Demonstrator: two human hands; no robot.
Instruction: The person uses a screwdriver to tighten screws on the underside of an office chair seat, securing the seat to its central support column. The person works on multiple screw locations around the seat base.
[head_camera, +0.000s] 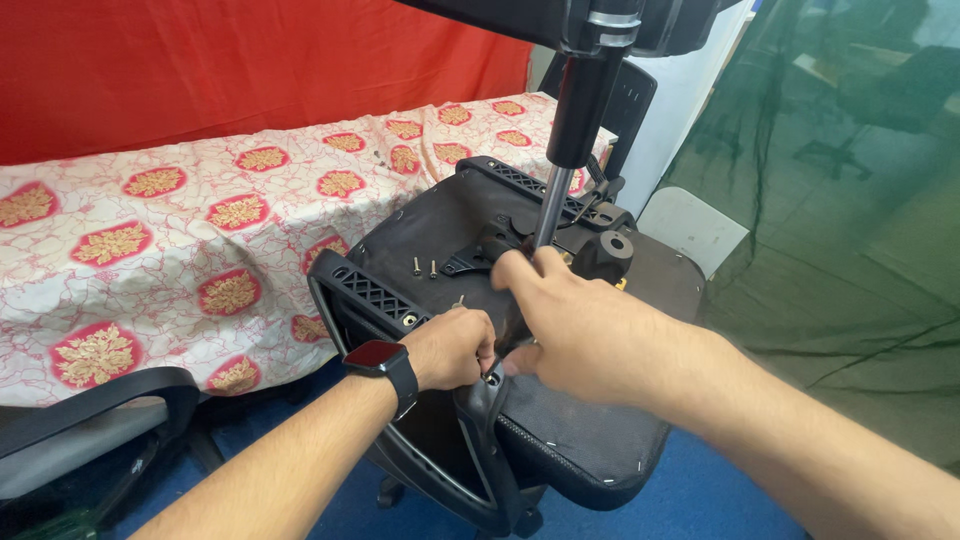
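An upturned office chair seat (560, 440) is propped against a cloth-covered table (150, 240), its gas cylinder (575, 120) pointing up toward the camera. An armrest bracket (490, 400) is being worked at the seat's near edge. The left hand (450, 345), with a watch (378, 357) on its wrist, is curled closed, apparently around a small tool or fastener at the bracket hole; what exactly is pinched cannot be told, since the fingers hide it. The right hand (580, 320) is loosely closed over the same spot, its fingers pressing down on the bracket top.

Two loose screws (425, 267) stand on the seat underside, near the mounting plate (480, 250). They could be knocked off and lost on the blue floor (720, 500) if the seat is jolted. The seat rests tilted and unclamped, so a hard push could make it slide or roll. A fastener driven at an angle could be cross-threaded, and a finger could be pinched between bracket and seat.
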